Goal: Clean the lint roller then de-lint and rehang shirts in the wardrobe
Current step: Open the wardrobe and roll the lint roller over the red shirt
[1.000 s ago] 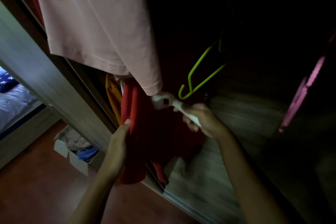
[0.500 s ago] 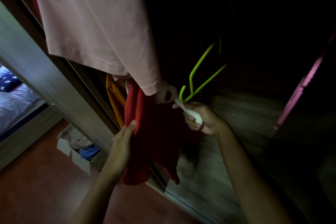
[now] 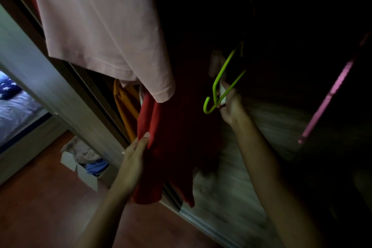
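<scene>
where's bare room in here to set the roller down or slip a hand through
Bare: the pale wardrobe base between the right hand and the pink hanger, and the wood floor before the cardboard box. Crowded: left, where pink shirt, orange garment and red shirt bunch beside the green hanger.

Pretty dim one for us. The only real light we get spills in far to the left of the left hand (image 3: 131, 161) fingers, where the bed (image 3: 17, 112) glows bluish. The pink shirt (image 3: 96, 22) above those fingers catches some; the red shirt (image 3: 181, 131) they touch goes muddy. Beyond the right hand (image 3: 231, 105) fingers we see near black, the lint roller (image 3: 216, 60) just a pale smudge, only the green hanger (image 3: 222, 77) popping. The wood panel (image 3: 231, 187) below that hand is smeared with blur.
</scene>
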`<state>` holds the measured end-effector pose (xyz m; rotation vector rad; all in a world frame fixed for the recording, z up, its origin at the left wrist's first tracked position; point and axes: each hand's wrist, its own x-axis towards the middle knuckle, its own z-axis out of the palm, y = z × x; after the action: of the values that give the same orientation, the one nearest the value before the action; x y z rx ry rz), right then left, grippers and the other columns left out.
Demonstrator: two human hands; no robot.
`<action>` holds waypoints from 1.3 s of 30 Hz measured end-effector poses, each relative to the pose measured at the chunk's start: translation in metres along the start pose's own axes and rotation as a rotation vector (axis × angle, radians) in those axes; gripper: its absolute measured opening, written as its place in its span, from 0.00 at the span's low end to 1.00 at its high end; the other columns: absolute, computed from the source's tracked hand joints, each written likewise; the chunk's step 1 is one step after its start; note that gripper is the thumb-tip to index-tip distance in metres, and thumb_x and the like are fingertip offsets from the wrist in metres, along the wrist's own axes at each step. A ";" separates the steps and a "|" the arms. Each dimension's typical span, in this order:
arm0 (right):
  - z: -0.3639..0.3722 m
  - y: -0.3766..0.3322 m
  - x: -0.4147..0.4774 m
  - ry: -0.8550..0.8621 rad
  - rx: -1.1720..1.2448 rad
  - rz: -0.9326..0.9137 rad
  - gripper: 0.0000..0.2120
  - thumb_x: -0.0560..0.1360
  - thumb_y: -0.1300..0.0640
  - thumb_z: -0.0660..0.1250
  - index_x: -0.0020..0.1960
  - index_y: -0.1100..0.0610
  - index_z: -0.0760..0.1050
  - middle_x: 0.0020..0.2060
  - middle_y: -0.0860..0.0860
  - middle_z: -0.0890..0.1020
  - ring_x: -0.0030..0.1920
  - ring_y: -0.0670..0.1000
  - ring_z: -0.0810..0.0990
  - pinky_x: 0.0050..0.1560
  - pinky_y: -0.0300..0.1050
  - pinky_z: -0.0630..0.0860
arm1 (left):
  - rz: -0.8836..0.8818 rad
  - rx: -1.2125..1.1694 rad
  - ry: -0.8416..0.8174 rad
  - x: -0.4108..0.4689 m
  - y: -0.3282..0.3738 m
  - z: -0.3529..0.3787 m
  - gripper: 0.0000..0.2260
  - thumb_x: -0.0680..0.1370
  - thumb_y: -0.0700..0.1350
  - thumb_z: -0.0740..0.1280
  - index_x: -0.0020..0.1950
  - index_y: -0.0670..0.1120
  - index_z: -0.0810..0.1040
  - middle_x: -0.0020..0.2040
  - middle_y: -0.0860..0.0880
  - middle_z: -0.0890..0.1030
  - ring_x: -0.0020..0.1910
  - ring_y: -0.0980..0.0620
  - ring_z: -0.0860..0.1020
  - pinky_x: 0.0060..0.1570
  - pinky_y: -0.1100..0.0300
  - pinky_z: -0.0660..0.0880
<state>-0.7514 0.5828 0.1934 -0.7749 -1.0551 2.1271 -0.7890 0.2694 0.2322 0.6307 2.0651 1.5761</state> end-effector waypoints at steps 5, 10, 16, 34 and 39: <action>-0.016 0.058 -0.020 -0.102 -0.140 0.057 0.09 0.82 0.47 0.60 0.50 0.50 0.75 0.31 0.50 0.70 0.25 0.45 0.69 0.23 0.38 0.63 | 0.022 -0.013 0.035 -0.002 0.004 0.000 0.19 0.83 0.56 0.54 0.49 0.44 0.77 0.34 0.51 0.82 0.32 0.56 0.82 0.32 0.67 0.76; -0.037 0.118 -0.063 -0.591 -0.336 0.372 0.16 0.79 0.47 0.65 0.59 0.56 0.80 0.23 0.48 0.64 0.19 0.45 0.61 0.24 0.40 0.51 | 0.026 -0.038 0.061 -0.003 0.010 0.000 0.20 0.84 0.53 0.55 0.59 0.42 0.80 0.46 0.47 0.86 0.43 0.54 0.85 0.35 0.68 0.78; -0.038 0.109 -0.049 -0.658 -0.342 0.481 0.17 0.81 0.49 0.60 0.60 0.59 0.79 0.23 0.48 0.66 0.18 0.44 0.62 0.20 0.37 0.55 | 0.016 -0.030 0.059 -0.009 0.015 -0.001 0.22 0.84 0.55 0.55 0.55 0.38 0.77 0.36 0.48 0.84 0.33 0.52 0.83 0.30 0.63 0.78; -0.072 0.211 -0.104 -0.329 -0.331 0.467 0.17 0.80 0.43 0.63 0.60 0.52 0.81 0.26 0.48 0.68 0.24 0.45 0.65 0.23 0.39 0.57 | 0.055 0.008 -0.006 -0.015 0.020 -0.013 0.21 0.84 0.56 0.54 0.50 0.42 0.79 0.39 0.46 0.84 0.36 0.50 0.84 0.35 0.64 0.79; -0.072 0.215 -0.140 -0.363 -0.420 0.467 0.16 0.77 0.44 0.67 0.57 0.53 0.84 0.26 0.44 0.72 0.26 0.43 0.65 0.26 0.40 0.54 | 0.047 -0.033 -0.010 -0.018 0.019 -0.014 0.23 0.83 0.57 0.55 0.60 0.41 0.80 0.53 0.40 0.84 0.50 0.42 0.84 0.47 0.52 0.84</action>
<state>-0.6703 0.4086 0.0087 -0.9174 -1.6854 2.5378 -0.7816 0.2521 0.2555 0.6778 2.0268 1.6264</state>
